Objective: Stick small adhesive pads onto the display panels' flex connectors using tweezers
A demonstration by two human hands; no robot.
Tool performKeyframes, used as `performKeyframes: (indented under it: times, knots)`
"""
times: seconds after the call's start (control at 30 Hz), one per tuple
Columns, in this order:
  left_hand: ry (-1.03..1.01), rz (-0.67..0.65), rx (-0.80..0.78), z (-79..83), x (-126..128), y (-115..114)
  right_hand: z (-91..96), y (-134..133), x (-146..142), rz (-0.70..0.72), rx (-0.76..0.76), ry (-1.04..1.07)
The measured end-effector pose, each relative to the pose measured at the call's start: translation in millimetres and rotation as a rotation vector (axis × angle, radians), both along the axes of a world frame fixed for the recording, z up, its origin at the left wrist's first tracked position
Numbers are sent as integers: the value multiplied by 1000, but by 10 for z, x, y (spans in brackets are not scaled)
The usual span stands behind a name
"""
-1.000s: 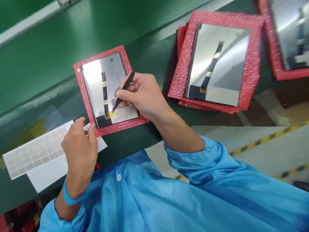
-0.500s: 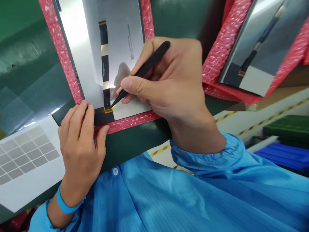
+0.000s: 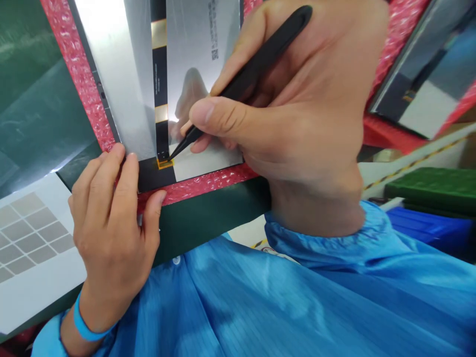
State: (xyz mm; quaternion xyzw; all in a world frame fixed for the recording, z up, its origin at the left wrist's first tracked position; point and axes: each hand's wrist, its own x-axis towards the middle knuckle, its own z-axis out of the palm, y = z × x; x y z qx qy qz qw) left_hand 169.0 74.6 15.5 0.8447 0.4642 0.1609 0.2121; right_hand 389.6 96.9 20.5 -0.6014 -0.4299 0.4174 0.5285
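A silver display panel lies back-up on a red bubble-wrap sheet on the green bench. A black flex cable with gold bands runs down its middle to a small yellow tab. My right hand is closed round black tweezers, whose tips touch the yellow tab. My left hand grips the near edge of the panel and wrap, fingers on top and thumb at the edge.
A white sheet with a grid of grey squares lies at the left by my left hand. More panels on red wrap sit at the right. Green and blue bins show below the bench edge.
The view has closed in on the panel's near edge. My left hand went from the white sheet to the panel's edge and gripped it. The tweezer tips stay at the yellow tab.
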Motion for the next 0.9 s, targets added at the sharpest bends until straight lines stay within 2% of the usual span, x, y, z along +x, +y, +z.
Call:
performKeyframes:
  times: [0.43,0.7,0.9]
  knots:
    - [12,-9,11,-1,7,-8,58,20,-8,4,-23,-89]
    - [30,-53,60,0,-2,-25,3,-8,38,17,8,-97]
    - [103,-67,3,21,15,-46,40,3,32,12,-12,-201]
